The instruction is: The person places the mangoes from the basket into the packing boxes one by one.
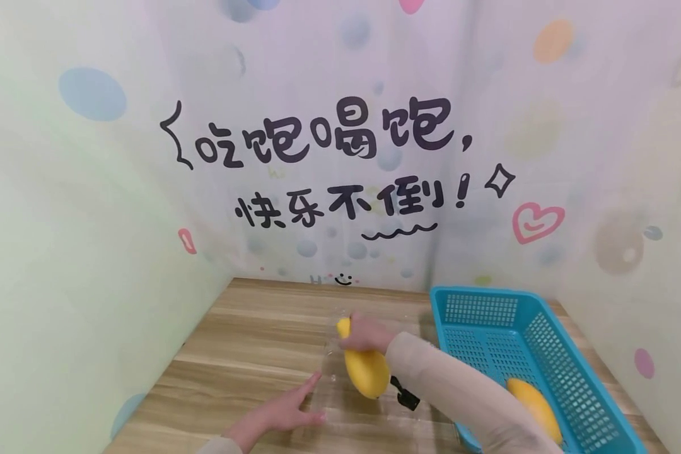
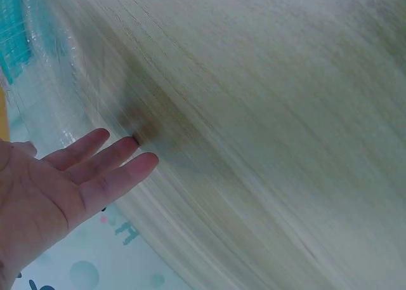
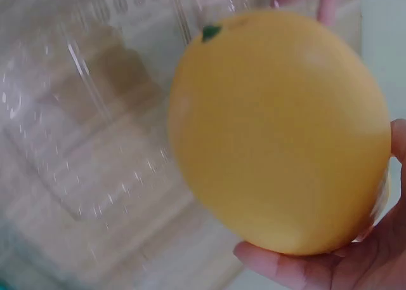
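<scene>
My right hand [image 1: 367, 332] grips a yellow mango [image 1: 366, 373] above a clear plastic tray [image 1: 374, 425] on the table. In the right wrist view the mango [image 3: 279, 131] shows a small green spot at its top, with fingers [image 3: 285, 264] curled under it. A yellow bit [image 1: 343, 326] shows past the fingers; I cannot tell whether it belongs to the same mango. Beside the tray's left edge is my left hand [image 1: 286, 410], fingers spread and holding nothing. The left wrist view shows that hand [image 2: 38, 195] palm up, with relaxed fingers.
A blue plastic basket [image 1: 587, 384] stands to the right of the tray with another mango [image 1: 536, 410] inside, partly behind my right sleeve. A black device [image 1: 405, 396] sits by the right wrist. Printed curtains [image 1: 329, 75] enclose the wooden table [image 1: 250, 340].
</scene>
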Demonstrator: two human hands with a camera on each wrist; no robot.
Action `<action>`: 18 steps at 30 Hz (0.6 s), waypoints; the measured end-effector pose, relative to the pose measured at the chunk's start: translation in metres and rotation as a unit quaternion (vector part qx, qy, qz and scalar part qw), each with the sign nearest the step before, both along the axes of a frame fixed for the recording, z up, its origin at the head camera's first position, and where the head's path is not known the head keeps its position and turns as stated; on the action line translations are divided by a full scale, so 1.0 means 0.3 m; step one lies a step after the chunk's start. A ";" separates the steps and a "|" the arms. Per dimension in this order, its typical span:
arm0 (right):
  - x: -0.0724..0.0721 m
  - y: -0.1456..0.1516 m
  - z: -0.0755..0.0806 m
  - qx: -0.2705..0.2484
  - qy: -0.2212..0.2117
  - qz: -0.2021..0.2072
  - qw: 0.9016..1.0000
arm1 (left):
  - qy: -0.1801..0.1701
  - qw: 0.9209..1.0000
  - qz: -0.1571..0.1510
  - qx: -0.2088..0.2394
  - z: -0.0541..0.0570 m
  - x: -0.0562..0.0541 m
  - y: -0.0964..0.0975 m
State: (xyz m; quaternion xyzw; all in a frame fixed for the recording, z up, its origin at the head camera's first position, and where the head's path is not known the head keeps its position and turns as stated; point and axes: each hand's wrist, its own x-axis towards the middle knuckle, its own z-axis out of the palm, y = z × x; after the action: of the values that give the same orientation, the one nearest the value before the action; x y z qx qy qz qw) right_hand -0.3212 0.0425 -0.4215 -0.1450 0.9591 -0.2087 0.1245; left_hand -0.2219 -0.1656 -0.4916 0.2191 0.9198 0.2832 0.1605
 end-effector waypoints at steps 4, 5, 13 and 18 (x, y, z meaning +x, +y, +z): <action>0.016 -0.028 -0.041 -0.030 0.001 -0.002 1.000 | 0.005 1.000 -0.001 -0.005 0.000 -0.007 0.004; 0.019 -0.034 -0.053 -0.037 0.002 -0.003 0.999 | 0.005 1.000 -0.001 -0.005 -0.001 -0.007 0.003; 0.015 -0.068 -0.150 -0.030 0.037 -0.016 0.999 | -0.014 1.000 0.005 0.010 0.006 -0.005 0.008; 0.058 -0.085 -0.144 -0.046 0.045 -0.033 0.997 | -0.014 1.000 0.003 0.007 0.012 -0.001 0.010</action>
State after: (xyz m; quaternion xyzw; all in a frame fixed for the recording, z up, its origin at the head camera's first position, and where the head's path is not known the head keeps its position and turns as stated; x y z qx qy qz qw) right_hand -0.3038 0.0170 -0.4647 -0.1284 0.9575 -0.2493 0.0675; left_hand -0.2223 -0.1626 -0.4878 0.2137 0.9160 0.2934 0.1710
